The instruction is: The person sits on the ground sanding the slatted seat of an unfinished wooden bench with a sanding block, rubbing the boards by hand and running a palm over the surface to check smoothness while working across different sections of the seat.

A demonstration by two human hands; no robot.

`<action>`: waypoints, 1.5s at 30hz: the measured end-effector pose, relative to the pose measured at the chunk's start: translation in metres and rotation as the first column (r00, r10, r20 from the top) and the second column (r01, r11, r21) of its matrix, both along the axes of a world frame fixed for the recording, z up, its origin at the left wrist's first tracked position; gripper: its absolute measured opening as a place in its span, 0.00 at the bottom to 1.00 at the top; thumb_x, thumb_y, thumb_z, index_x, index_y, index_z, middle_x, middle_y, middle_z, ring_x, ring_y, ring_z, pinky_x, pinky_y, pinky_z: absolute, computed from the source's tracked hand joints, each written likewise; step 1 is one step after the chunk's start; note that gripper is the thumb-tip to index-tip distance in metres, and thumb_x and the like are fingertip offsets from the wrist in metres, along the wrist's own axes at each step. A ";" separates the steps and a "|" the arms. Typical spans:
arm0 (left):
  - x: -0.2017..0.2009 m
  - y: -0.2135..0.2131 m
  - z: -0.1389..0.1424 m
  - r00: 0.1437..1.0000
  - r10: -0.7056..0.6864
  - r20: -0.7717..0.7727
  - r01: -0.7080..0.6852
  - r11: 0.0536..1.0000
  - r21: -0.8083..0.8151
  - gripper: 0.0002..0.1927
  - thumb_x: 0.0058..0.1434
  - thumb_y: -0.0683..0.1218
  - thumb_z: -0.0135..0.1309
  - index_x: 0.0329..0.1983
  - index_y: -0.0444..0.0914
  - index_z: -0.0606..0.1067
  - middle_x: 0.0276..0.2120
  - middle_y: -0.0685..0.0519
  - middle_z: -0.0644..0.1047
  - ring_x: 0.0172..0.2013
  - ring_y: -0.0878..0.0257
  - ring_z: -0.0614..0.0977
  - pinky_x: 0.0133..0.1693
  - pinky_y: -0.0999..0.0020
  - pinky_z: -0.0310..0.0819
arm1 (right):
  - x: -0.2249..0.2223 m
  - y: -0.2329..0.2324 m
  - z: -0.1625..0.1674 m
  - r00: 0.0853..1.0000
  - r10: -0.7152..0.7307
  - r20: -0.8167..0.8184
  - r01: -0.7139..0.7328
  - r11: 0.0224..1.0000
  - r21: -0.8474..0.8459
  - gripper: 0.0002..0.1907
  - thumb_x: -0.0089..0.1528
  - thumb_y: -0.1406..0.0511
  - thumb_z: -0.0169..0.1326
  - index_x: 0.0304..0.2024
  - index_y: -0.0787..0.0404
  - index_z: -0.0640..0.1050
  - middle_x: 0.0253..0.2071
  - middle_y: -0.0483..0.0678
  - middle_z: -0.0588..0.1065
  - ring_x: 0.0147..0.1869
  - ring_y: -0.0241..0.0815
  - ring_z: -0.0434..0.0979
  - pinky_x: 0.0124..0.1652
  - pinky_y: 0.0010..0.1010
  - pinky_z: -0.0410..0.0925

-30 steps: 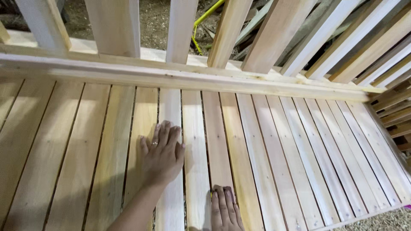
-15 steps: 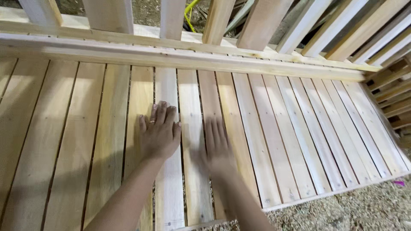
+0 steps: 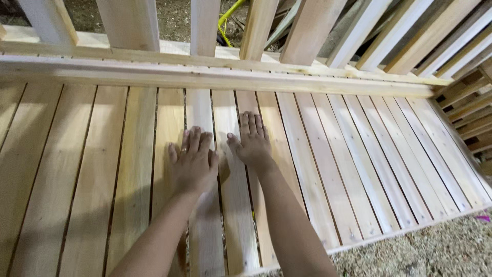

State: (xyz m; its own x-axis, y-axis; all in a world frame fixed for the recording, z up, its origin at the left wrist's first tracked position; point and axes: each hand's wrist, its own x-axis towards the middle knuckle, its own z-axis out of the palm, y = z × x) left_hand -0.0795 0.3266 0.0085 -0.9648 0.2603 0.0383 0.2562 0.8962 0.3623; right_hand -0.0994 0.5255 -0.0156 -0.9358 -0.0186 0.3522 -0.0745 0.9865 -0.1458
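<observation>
**Head view: both palms flat on the slats of a pale wooden panel**

The left hand (image 3: 193, 161) lies palm down on the slatted panel (image 3: 82, 169), near its middle. Its fingers (image 3: 195, 139) are stretched out and slightly apart, clamped on nothing, with a ring (image 3: 183, 150) on one of them. It covers the narrow slat (image 3: 200, 110) that runs far to near. Just to its right, the right hand (image 3: 252, 143) rests the same way, a little farther from the person. Its fingers (image 3: 249, 122) are straight and close together, its thumb is spread to the left, and it grips nothing. It sits on the next slats (image 3: 249, 102) over. The two hands are near each other but apart.

The step in hand looks like pressing or feeling the boards where they meet, not lifting or carrying them. Thin dark gaps separate the slats, and they look uneven around the hands.

Any shift of a slat from here would call for flat, even pressure from both palms. The fingertips should stay out of the gaps.

At the far edge a long cross rail (image 3: 215, 77) caps the slats, and upright pickets (image 3: 128, 23) rise beyond it. A yellow hose (image 3: 230, 10) shows between two of them. Sawdust-strewn ground (image 3: 435, 246) lies at the near right.
</observation>
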 end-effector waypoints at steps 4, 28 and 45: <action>0.001 -0.001 -0.003 0.993 -0.011 -0.119 0.010 1.000 -0.005 0.31 0.67 0.57 0.35 0.73 0.47 0.58 0.76 0.51 0.51 0.74 0.52 0.49 0.69 0.36 0.35 | 0.105 -0.004 -0.006 0.996 0.085 0.020 -0.087 0.992 0.088 0.42 0.70 0.49 0.42 0.77 0.69 0.50 0.80 0.63 0.49 0.84 0.60 0.43 0.75 0.50 0.44; -0.001 -0.003 0.012 1.000 0.015 -0.020 -0.015 1.000 0.016 0.30 0.65 0.56 0.39 0.72 0.48 0.59 0.76 0.52 0.50 0.75 0.54 0.47 0.69 0.36 0.33 | 0.212 -0.019 -0.020 0.983 -0.058 0.174 0.051 0.998 0.045 0.46 0.58 0.50 0.53 0.74 0.61 0.55 0.77 0.56 0.53 0.80 0.56 0.48 0.65 0.54 0.49; 0.001 0.000 0.010 1.000 0.005 0.011 -0.004 0.999 -0.051 0.33 0.65 0.60 0.37 0.73 0.50 0.56 0.76 0.54 0.49 0.74 0.55 0.47 0.69 0.39 0.32 | 0.255 -0.017 0.034 0.988 -0.120 0.100 0.139 0.968 -0.210 0.30 0.51 0.75 0.53 0.58 0.59 0.78 0.67 0.62 0.69 0.72 0.60 0.65 0.65 0.55 0.58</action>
State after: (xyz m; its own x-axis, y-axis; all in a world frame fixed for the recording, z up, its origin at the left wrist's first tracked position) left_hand -0.0789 0.3270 0.0186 -0.9663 0.2571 0.0149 0.2483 0.9146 0.3191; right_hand 0.1560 0.5086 0.0185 -0.9519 0.1727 0.2530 0.0741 0.9313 -0.3567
